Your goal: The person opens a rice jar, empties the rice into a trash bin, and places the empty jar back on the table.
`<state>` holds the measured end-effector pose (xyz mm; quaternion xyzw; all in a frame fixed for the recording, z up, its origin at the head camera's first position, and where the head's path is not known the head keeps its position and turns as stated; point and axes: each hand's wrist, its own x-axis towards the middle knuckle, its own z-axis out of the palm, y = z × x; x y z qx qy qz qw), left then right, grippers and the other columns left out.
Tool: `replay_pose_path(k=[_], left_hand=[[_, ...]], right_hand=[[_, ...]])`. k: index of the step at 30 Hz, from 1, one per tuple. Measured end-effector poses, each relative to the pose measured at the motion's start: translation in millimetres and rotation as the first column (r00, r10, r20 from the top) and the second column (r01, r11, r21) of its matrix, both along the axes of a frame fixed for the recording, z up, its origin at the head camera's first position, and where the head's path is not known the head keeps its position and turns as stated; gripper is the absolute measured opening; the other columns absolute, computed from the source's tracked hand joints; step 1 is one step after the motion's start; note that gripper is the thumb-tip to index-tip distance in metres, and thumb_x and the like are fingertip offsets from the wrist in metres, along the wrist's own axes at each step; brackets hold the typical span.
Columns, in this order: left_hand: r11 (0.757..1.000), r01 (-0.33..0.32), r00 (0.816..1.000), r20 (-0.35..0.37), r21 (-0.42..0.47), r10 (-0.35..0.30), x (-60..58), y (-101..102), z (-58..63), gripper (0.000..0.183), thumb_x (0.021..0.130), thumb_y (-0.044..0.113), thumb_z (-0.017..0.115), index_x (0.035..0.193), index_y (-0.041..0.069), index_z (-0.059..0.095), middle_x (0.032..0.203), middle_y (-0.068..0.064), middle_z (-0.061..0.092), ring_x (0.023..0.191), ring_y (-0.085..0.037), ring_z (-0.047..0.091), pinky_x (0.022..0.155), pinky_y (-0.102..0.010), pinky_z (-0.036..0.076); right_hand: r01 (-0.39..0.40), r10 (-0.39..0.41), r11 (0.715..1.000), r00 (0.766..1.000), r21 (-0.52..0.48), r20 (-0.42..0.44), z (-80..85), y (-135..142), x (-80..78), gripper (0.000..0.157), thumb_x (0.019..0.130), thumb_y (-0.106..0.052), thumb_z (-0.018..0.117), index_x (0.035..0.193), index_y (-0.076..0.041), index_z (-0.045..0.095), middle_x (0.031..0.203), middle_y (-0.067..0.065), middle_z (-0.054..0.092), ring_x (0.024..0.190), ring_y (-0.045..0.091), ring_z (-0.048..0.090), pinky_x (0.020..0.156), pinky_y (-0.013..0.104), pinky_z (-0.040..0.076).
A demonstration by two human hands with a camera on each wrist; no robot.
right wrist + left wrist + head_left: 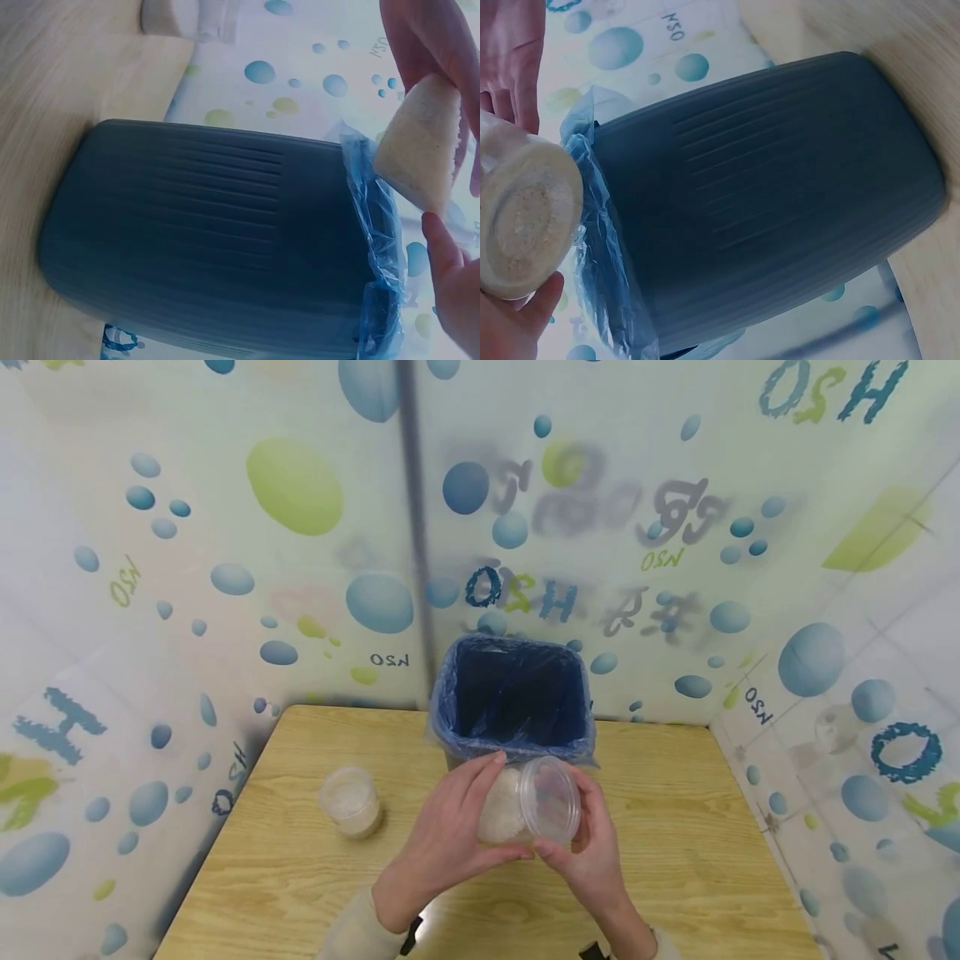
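Note:
My left hand [450, 822] grips a clear plastic container [504, 806] partly filled with a pale, grainy material. The container is tipped sideways, its clear end pointing right. At that end my right hand [596, 852] holds it, thumb in front and fingers behind. Whether a lid is on it I cannot tell. Its round base faces the camera in the left wrist view, and in the right wrist view the pale contents [424, 142] lie at a slant. Just beyond the hands stands a dark bin [765, 187] with a blue plastic liner [444, 697] folded over its rim.
A second clear container [351, 802] with similar pale contents stands on the wooden table [300, 877], left of the hands. Patterned curtain-like walls [300, 577] enclose the table at the back and both sides; the bin stands close to the back one.

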<state>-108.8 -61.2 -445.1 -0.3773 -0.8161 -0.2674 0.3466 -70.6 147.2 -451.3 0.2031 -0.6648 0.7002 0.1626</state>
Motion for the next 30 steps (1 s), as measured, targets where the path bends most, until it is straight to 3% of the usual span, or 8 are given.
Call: replay_pose_path(k=[8,12,17,21,25,30], left_hand=[[0.998,-0.052,0.998,0.03,-0.028,0.053,2.1,1.2,4.6,0.115,0.057,0.057,0.097,0.147,0.004,0.05,0.137,-0.011,0.06,0.121,-0.028,0.061,0.098,-0.043,0.054],[0.997,-0.072,0.997,0.012,-0.037,0.072,1.8,1.2,4.8,0.111,0.056,0.053,0.099,0.144,0.005,0.052,0.133,-0.01,0.062,0.117,-0.027,0.063,0.096,-0.042,0.055],[0.996,-0.087,0.996,-0.021,-0.029,0.087,-0.4,-1.0,0.9,0.107,0.057,0.051,0.098,0.142,0.003,0.055,0.128,-0.011,0.064,0.113,-0.028,0.064,0.093,-0.043,0.056],[0.993,-0.111,0.994,-0.026,-0.033,0.11,-1.2,-6.1,-2.6,0.107,0.055,0.05,0.099,0.141,0.002,0.055,0.125,-0.011,0.064,0.11,-0.028,0.065,0.091,-0.044,0.056],[0.99,-0.13,0.991,-0.013,-0.052,0.13,0.1,-11.1,-3.9,0.107,0.056,0.051,0.099,0.141,0.003,0.055,0.124,-0.011,0.064,0.11,-0.029,0.064,0.09,-0.044,0.056],[0.987,-0.139,0.99,-0.013,-0.08,0.138,1.3,-15.1,-5.6,0.105,0.059,0.053,0.097,0.141,0.002,0.056,0.125,-0.012,0.064,0.109,-0.029,0.065,0.09,-0.045,0.056]], right_hand=[[0.007,-0.01,0.999,0.998,-0.05,-0.059,-7.2,-4.2,-3.7,0.08,0.091,-0.031,0.082,0.147,0.008,0.04,0.144,0.019,0.053,0.127,0.022,0.056,0.101,0.03,0.051],[-0.013,0.01,0.998,0.998,-0.053,-0.063,-9.9,-4.8,-5.5,0.082,0.092,-0.036,0.08,0.147,0.009,0.039,0.144,0.019,0.052,0.127,0.022,0.055,0.101,0.031,0.05],[-0.047,0.046,0.999,0.999,0.022,0.022,-6.7,0.7,-5.3,0.076,0.093,-0.022,0.078,0.152,0.001,0.037,0.145,0.019,0.049,0.129,0.019,0.055,0.099,0.029,0.052],[-0.039,0.032,0.994,0.997,0.106,0.067,1.0,9.0,-2.2,0.08,0.087,-0.003,0.078,0.156,-0.004,0.036,0.145,0.017,0.05,0.131,0.015,0.056,0.094,0.029,0.055],[0.007,-0.006,0.982,1.0,0.19,-0.006,10.4,17.2,-1.7,0.081,0.082,0.007,0.076,0.154,0.001,0.04,0.144,0.022,0.052,0.128,0.018,0.058,0.093,0.032,0.057],[0.085,-0.06,0.946,0.994,0.312,-0.089,18.2,23.8,-4.1,0.067,0.083,0.006,0.073,0.147,-0.003,0.052,0.139,0.018,0.057,0.124,0.021,0.06,0.091,0.038,0.059]])
